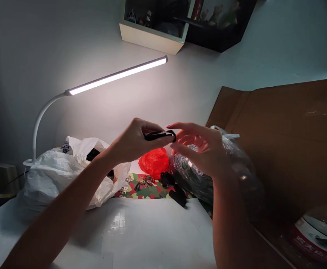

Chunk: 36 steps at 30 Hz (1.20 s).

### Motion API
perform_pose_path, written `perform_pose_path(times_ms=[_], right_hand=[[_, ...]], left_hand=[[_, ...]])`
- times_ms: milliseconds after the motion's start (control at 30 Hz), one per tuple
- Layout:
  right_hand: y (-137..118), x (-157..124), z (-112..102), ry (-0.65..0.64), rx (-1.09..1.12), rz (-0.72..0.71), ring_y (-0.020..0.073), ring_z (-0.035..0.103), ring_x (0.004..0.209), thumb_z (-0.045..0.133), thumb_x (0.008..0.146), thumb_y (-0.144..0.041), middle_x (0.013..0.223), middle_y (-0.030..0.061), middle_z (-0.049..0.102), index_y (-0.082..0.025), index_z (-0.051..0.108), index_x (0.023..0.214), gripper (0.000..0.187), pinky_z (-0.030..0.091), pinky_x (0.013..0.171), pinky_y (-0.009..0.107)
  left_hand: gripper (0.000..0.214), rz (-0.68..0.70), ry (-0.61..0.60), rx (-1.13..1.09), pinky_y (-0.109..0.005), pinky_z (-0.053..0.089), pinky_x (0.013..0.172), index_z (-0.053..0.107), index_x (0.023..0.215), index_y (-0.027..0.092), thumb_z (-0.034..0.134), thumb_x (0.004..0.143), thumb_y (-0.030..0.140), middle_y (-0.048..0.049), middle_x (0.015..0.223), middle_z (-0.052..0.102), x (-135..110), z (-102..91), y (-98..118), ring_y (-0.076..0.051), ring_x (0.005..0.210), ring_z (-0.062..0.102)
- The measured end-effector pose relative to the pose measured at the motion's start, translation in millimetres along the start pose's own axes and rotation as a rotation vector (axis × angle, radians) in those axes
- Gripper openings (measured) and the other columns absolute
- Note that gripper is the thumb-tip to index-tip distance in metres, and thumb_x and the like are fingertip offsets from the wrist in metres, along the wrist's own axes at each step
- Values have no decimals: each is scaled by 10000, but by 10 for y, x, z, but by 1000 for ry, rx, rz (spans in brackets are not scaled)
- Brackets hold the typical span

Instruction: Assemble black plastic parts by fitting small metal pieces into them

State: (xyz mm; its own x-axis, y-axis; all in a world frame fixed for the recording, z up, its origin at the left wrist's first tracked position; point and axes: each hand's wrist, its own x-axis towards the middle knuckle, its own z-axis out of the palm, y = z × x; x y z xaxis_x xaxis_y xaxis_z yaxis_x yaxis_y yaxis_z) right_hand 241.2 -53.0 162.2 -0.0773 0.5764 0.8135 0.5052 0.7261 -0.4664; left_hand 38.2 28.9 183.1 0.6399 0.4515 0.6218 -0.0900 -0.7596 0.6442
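Note:
My left hand (137,140) is closed round a small, slim black object (159,135) with a shiny strip along its side; its exact kind I cannot make out. It is held up above the table, pointing right. My right hand (201,145) is just at the object's right end, thumb and index finger apart on either side of it. Whether those fingertips touch it is unclear. On a camouflage-patterned mat (152,192) below lie small metal pieces (147,181) and black parts (178,195).
A white plastic bag (57,175) stands on the left by a lit desk lamp (118,76). Behind the mat sits a red bag (154,163). A clear bag (193,177), a cardboard sheet (286,149) and a large bottle (320,235) are to the right. White sheeting (152,231) covers the front.

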Motion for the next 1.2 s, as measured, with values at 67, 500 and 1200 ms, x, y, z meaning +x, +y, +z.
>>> perform_pose_path(times_ms=[67, 500, 1200], right_hand=[[23, 15, -5, -29, 71, 29, 171, 775, 694, 835, 915, -338, 866, -6, 807, -288, 811, 1189, 280, 671, 662, 332], [90, 38, -83, -99, 151, -3, 173, 734, 702, 978, 744, -450, 766, 9, 760, -251, 807, 824, 274, 640, 624, 314], [85, 92, 38, 78, -77, 83, 176, 761, 675, 778, 894, -303, 721, 6, 771, -223, 818, 927, 95, 640, 712, 341]], left_hand=[[279, -3, 44, 11, -222, 307, 505, 821, 931, 139, 836, 857, 408, 11, 657, 611, -6, -5, 10, -63, 567, 414], [240, -20, -91, 48, -207, 353, 487, 750, 807, 145, 910, 758, 317, 29, 588, 612, -71, -57, 76, -62, 541, 468], [326, 62, 207, 319, -217, 336, 525, 666, 721, 155, 826, 847, 410, 44, 597, 550, -29, 28, 3, -72, 595, 412]])
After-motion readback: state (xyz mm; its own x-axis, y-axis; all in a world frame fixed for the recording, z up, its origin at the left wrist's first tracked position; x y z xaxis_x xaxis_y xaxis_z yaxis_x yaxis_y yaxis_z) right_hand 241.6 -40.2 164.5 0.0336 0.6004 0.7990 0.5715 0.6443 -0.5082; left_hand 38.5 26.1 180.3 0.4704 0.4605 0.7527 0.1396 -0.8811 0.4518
